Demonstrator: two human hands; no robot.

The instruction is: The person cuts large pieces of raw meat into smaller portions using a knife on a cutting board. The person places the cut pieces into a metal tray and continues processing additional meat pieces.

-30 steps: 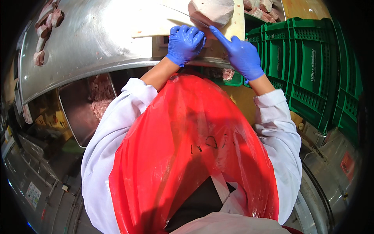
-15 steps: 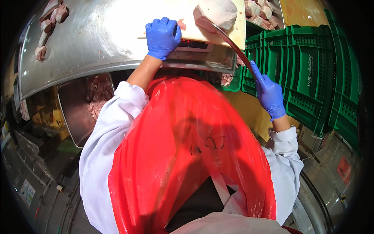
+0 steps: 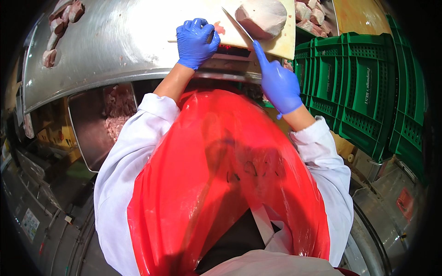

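Observation:
My right hand (image 3: 282,87), in a blue glove, is closed round a knife (image 3: 240,26) with its index finger stretched along the back of the blade. The blade slants up and to the left over the white cutting board (image 3: 287,48). Just right of the blade sits a large pale piece of raw meat (image 3: 261,18). My left hand (image 3: 197,43), also gloved in blue, rests at the board's near left edge with its fingers curled in; what they hold, if anything, is hidden. A small pink meat scrap (image 3: 219,28) lies beside it.
Several meat pieces (image 3: 57,27) lie on the steel table (image 3: 106,50) at the far left. Below its edge stands a metal bin (image 3: 85,133) with meat trimmings. Green crates (image 3: 350,87) stand to the right, and meat chunks (image 3: 315,16) fill a container behind them.
My right hand has moved left and slightly up, bringing the knife from the meat's near side round to its left. My left hand stays curled at about the same place.

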